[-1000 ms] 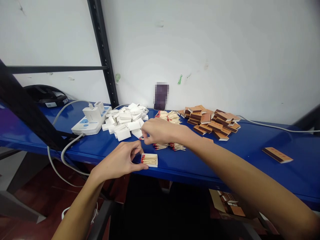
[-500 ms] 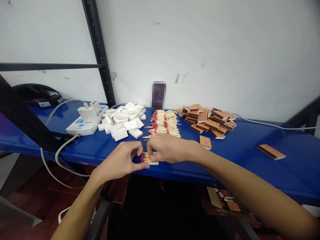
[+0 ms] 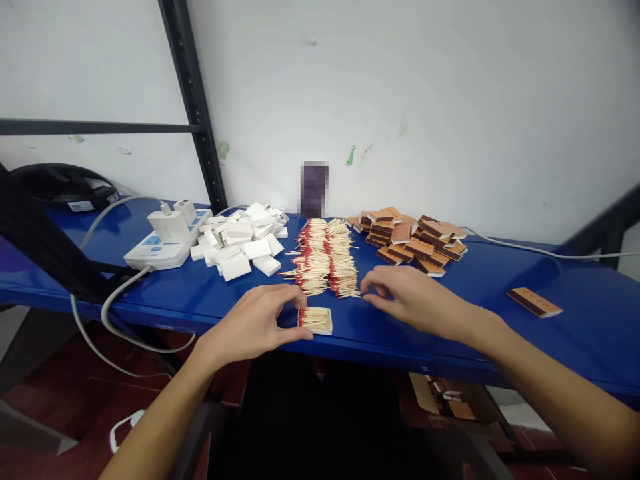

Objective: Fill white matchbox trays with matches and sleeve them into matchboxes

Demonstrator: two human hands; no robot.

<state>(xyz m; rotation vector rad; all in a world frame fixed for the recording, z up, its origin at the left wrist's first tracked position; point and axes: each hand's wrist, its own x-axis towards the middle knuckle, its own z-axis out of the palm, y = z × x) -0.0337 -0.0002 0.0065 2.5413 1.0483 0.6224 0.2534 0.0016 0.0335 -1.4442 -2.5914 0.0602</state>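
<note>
My left hand (image 3: pixel 253 325) grips the left end of a small white tray (image 3: pixel 316 320) filled with red-tipped matches, near the front edge of the blue shelf (image 3: pixel 210 293). To the tray's right, my right hand (image 3: pixel 410 301) rests low on the shelf. Its fingers are curled and the thumb and forefinger sit close together; whatever lies under the palm is hidden. A big pile of loose matches (image 3: pixel 325 257) lies just behind both hands.
A heap of empty white trays (image 3: pixel 240 243) sits at the back left beside a white power strip with a charger (image 3: pixel 163 237) and its cables. Brown and orange box sleeves (image 3: pixel 410 237) are piled at the back right, and one lone sleeve (image 3: pixel 534 302) lies far right. A black frame post (image 3: pixel 193 107) rises on the left.
My right hand has left the tray and moved right, to where a single orange sleeve lay. My left hand has stayed on the tray, which now shows fully.
</note>
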